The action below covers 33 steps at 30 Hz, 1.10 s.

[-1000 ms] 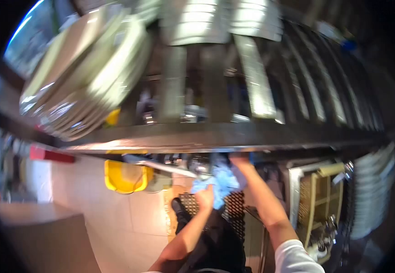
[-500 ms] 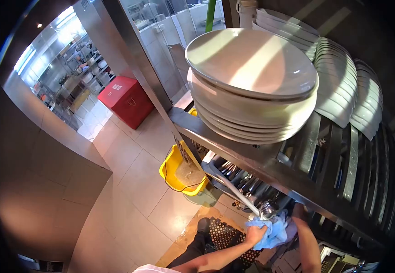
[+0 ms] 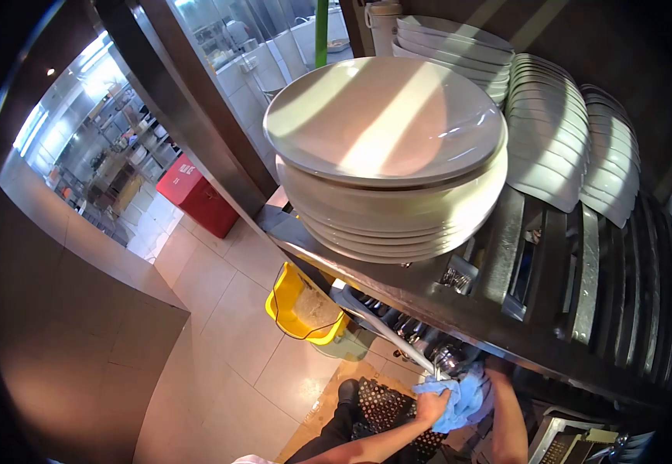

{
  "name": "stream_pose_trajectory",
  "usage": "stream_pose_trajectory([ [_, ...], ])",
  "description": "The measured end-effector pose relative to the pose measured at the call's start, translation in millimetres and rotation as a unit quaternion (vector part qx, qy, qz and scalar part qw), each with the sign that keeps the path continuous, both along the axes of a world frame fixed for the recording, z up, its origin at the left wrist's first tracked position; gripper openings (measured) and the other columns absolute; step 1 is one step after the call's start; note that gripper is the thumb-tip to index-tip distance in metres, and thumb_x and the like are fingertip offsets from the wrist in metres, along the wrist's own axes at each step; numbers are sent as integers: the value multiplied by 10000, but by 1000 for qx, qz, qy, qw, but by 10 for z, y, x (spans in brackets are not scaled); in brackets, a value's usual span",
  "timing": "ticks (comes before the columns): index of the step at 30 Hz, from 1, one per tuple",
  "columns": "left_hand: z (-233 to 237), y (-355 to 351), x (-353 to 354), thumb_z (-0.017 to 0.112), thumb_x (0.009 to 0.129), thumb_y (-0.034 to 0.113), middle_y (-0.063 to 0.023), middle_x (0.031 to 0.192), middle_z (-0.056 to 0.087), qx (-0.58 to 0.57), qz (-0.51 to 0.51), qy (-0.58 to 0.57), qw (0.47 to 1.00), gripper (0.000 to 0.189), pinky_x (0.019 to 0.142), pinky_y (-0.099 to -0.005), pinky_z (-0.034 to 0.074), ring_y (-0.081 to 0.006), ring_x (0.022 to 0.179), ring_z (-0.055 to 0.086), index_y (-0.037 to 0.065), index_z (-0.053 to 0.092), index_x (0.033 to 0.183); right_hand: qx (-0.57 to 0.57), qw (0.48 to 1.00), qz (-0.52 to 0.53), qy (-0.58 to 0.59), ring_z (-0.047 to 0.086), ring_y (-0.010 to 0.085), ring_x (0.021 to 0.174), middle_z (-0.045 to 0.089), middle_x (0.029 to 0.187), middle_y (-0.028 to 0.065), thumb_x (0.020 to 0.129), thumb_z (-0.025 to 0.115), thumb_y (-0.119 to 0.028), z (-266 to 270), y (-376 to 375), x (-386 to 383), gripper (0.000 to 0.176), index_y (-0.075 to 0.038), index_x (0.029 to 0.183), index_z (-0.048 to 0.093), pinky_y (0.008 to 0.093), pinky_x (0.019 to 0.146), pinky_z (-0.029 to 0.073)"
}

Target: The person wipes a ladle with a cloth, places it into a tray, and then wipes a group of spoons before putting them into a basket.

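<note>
A light blue cloth (image 3: 466, 398) is bunched up below the shelf's front edge. My left hand (image 3: 433, 405) is closed around its near side. On the cloth's far side, my right hand (image 3: 497, 370) reaches in under the shelf edge; its fingers are hidden. Just beyond the cloth is a shiny rounded metal piece (image 3: 449, 356), whose kind I cannot make out. A pale bar (image 3: 390, 334) runs up to it along the lower shelf, beside several metal utensils that are partly covered by the upper shelf.
Stacked white plates (image 3: 386, 131) stand on the slatted metal shelf (image 3: 498, 259), with rows of white dishes (image 3: 548, 131) behind. A yellow bucket (image 3: 278, 305) sits on the tiled floor, a red box (image 3: 200, 197) farther back. A perforated dark mat (image 3: 386, 406) lies by my foot.
My viewpoint has shifted, so the plates and shelf appear farther left and larger. Both hands stay at the blue cloth, with little visible movement.
</note>
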<state>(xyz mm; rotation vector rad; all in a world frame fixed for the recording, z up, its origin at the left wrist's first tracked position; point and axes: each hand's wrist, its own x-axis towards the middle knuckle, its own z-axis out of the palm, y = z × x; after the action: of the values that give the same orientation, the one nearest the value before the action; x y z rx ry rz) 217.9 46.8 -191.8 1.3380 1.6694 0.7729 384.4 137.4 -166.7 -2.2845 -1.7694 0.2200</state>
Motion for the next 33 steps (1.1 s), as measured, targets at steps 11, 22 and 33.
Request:
stream_pose_trajectory([
  [11,79,13,3,613,718,237,-162,800,608,33,31,-43,998,225,687,-397,439,-327,771,571,29,629,803,-93,991,20,90,494,354,1045,511,1089,255,668,530,-203,-157,62,394,371,-16,984,586,411,912,376],
  [22,82,12,40,575,728,177,-155,752,618,-8,40,19,999,182,615,-371,455,-291,710,599,5,612,773,-236,968,0,91,442,358,1101,471,1172,227,698,524,-236,-162,-195,-149,505,-23,1153,474,391,934,351],
  [33,570,-19,-507,522,769,168,-136,492,484,0,-2,-99,995,292,454,-383,377,-185,452,484,-46,473,578,50,599,-70,796,521,115,695,588,806,44,644,441,11,998,-987,592,255,15,858,580,261,628,413],
])
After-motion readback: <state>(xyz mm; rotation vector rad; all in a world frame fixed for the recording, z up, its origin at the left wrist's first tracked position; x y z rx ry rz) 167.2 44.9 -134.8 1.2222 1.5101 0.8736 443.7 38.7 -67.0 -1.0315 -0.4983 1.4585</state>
